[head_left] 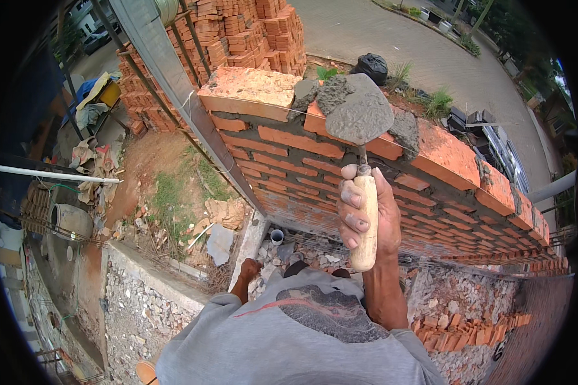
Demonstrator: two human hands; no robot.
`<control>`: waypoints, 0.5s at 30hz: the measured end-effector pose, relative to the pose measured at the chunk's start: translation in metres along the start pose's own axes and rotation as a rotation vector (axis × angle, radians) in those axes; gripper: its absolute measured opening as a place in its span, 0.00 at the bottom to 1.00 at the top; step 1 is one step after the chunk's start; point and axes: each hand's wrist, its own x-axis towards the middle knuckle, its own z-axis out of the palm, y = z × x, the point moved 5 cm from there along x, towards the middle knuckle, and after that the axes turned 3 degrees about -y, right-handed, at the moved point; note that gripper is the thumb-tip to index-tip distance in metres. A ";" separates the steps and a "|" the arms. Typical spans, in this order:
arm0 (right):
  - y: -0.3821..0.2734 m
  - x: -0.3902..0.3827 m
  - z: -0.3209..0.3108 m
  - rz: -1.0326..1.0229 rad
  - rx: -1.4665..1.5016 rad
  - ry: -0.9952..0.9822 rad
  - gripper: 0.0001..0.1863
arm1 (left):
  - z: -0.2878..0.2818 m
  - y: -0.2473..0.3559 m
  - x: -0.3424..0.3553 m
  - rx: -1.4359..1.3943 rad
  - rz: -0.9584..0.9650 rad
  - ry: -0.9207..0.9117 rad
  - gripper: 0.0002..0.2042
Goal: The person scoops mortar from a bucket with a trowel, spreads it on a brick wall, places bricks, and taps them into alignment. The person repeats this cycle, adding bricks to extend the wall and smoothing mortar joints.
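My right hand (386, 215) is wrapped round the pale wooden handle of a trowel (365, 224), held upright in front of me. Its blade, coated in wet grey mortar (361, 115), is over the top of a red brick wall (302, 147). More mortar (404, 131) lies on the wall top to the right of the blade, and some sits at its left beside an end brick (253, 88). A thin string runs along the wall's upper edge. My left hand (250, 267) hangs low at my side, away from the wall; its fingers are too small and dark to make out.
A metal post (173, 77) leans beside the wall's left end. Large brick stacks (237, 35) stand behind it. Rubble and a grey pipe end (277, 237) lie at the wall's foot. Loose bricks (462, 332) are heaped at lower right. A black bag (371, 67) sits beyond the wall.
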 end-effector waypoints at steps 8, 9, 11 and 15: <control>0.006 0.014 0.015 -0.028 -0.333 0.070 0.26 | -0.014 0.049 -0.002 -0.376 -0.075 0.078 0.22; 0.008 0.013 0.015 0.000 -0.343 0.109 0.26 | -0.013 0.045 -0.004 -0.405 -0.101 0.056 0.22; 0.010 0.012 0.015 0.000 -0.223 0.144 0.26 | -0.013 0.023 -0.007 -0.371 -0.329 0.053 0.21; 0.012 0.013 0.017 -0.046 -0.352 0.084 0.26 | -0.010 -0.013 -0.010 -0.244 -0.381 0.015 0.22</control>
